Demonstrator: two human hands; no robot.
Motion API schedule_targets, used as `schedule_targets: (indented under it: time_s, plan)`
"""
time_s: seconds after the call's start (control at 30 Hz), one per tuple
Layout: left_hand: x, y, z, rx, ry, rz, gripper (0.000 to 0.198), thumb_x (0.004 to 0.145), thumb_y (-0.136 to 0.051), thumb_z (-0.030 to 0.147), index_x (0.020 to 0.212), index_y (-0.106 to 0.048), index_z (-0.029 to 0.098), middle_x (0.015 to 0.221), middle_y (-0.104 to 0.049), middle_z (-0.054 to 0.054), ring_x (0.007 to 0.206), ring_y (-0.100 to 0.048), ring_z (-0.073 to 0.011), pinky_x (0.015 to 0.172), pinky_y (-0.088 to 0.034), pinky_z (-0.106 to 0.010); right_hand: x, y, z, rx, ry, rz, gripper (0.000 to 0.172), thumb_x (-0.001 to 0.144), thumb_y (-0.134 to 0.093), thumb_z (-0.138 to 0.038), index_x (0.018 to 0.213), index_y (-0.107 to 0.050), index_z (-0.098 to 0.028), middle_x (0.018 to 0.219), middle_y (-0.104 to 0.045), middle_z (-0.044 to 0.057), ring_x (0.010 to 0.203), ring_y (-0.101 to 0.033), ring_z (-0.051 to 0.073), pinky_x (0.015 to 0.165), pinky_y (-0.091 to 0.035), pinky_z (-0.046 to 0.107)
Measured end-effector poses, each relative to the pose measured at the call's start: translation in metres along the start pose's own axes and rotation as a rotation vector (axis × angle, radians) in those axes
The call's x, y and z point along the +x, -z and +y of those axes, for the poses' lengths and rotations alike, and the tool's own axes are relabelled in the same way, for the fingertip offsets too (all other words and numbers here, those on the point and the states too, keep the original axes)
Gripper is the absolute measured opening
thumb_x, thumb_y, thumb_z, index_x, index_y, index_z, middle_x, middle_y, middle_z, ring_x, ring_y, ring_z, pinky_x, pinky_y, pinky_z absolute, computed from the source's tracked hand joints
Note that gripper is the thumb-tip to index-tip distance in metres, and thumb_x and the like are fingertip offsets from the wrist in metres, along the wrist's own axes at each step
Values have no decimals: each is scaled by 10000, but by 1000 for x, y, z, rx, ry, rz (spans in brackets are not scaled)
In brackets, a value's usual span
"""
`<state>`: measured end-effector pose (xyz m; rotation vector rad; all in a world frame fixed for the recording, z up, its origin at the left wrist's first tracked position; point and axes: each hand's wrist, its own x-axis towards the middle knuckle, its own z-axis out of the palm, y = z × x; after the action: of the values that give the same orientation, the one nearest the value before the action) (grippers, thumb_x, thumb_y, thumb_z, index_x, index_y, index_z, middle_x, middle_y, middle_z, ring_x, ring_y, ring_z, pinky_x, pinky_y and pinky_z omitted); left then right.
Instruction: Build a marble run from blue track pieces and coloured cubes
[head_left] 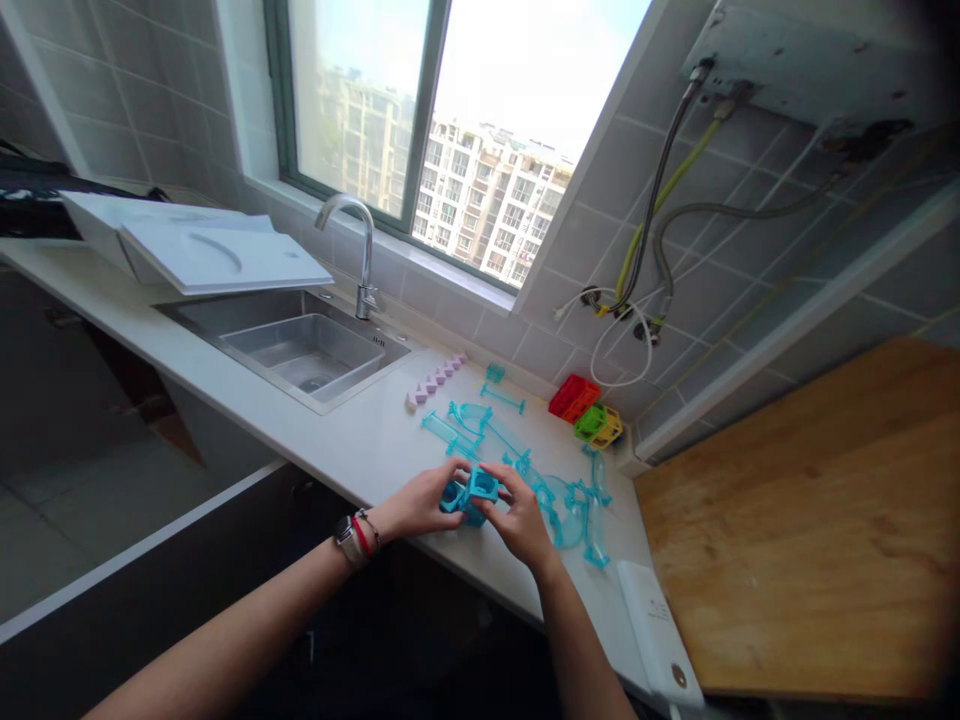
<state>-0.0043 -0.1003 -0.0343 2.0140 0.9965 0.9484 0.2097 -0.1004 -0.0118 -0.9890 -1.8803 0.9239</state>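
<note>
Near the counter's front edge, my left hand point(425, 500) grips a blue plastic piece point(451, 495) with its thumb and fingers. Close beside it, my right hand point(519, 515) pinches a squarish blue plastic piece point(484, 484). The two pieces touch or overlap; whether they are joined cannot be made out. More blue shows just below them, between the hands. Behind and to the right, several translucent blue parts point(504, 434) lie spread on the white counter point(360, 445). A row of small pale purple pieces point(436, 382) stands behind them on the left.
Red point(574, 398) and green-yellow point(598, 425) block frames stand by the wall. A sink point(300, 352) with a faucet point(366, 250) is at left, white foam point(225, 255) beyond. A white device point(652, 630) and wooden board point(810, 520) are at right.
</note>
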Motion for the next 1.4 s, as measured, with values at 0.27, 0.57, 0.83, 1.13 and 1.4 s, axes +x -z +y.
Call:
schedule_targets:
  time_s: [0.27, 0.57, 0.83, 1.13, 1.4]
  plan:
    - [-6, 7, -4, 4, -7, 1, 695, 721, -789, 278, 1351, -498, 237, 1245, -666, -90, 1038, -666, -249, 906, -513, -359, -20, -17, 28, 72, -74, 70, 761, 803, -790, -344, 1485, -458, -291, 1357, -611, 99, 1174, -640, 274, 987, -556, 449]
    - [-17, 23, -12, -79, 69, -75, 489, 784, -761, 364, 1229, -631, 208, 1043, -719, -32, 934, -665, -221, 888, -510, -340, -34, -25, 40, 129, -74, 64, 582, 778, -816, -418, 1296, -618, -241, 1153, -731, 90, 1078, -691, 288, 996, -542, 455]
    - [-15, 16, -21, -50, 71, 26, 497, 782, -759, 356, 1240, -631, 213, 1077, -715, -40, 942, -661, -210, 894, -511, -326, -32, -19, 38, 360, -169, 295, 548, 748, -829, -480, 1181, -622, -217, 1121, -724, 106, 1032, -703, 284, 878, -606, 440]
    - [-15, 10, -12, -36, 78, 23, 634, 748, -785, 337, 1320, -537, 223, 1060, -734, -40, 939, -683, -240, 871, -507, -347, -4, -40, 13, 301, -22, 108, 636, 743, -856, -417, 1301, -608, -240, 1215, -700, 87, 1133, -670, 274, 1018, -541, 457]
    - [-14, 18, -8, -123, 51, 3, 527, 734, -814, 343, 1207, -634, 195, 1077, -752, -61, 1021, -690, -265, 914, -517, -351, -10, -48, 30, 292, -94, 17, 611, 768, -815, -485, 1297, -640, -235, 1246, -702, 109, 1154, -670, 296, 1008, -543, 478]
